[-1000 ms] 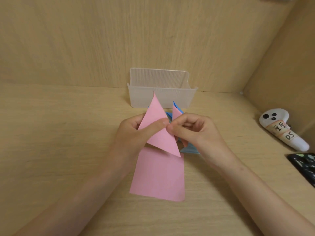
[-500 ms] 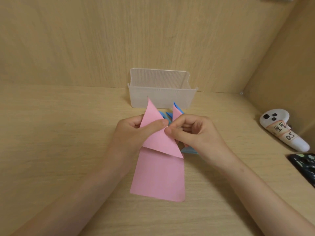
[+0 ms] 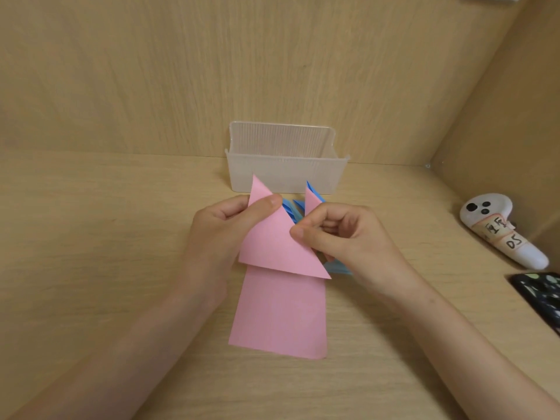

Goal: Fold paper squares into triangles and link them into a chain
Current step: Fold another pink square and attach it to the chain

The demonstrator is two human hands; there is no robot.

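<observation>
My left hand (image 3: 224, 234) pinches a folded pink paper triangle (image 3: 272, 247) near its upper tip, thumb on its front face. My right hand (image 3: 345, 237) grips the chain of linked blue triangles (image 3: 292, 209), whose end piece is a small pink triangle (image 3: 311, 200) sticking up above the fingers. The right thumb touches the large pink triangle's right edge. Most of the blue chain is hidden behind both hands; a blue corner (image 3: 341, 268) shows under the right hand. A flat pink paper sheet (image 3: 281, 313) lies on the table below the hands.
A clear ribbed plastic box (image 3: 285, 174) stands behind the hands against the wooden back wall. A white controller with a handwritten label (image 3: 500, 231) lies at the right, by the side wall. A dark phone (image 3: 542, 295) lies at the right edge.
The large pink triangle has dropped and tilted a little, its lower corner now lower right. My left thumb slid up toward its tip. The right hand stayed put.
</observation>
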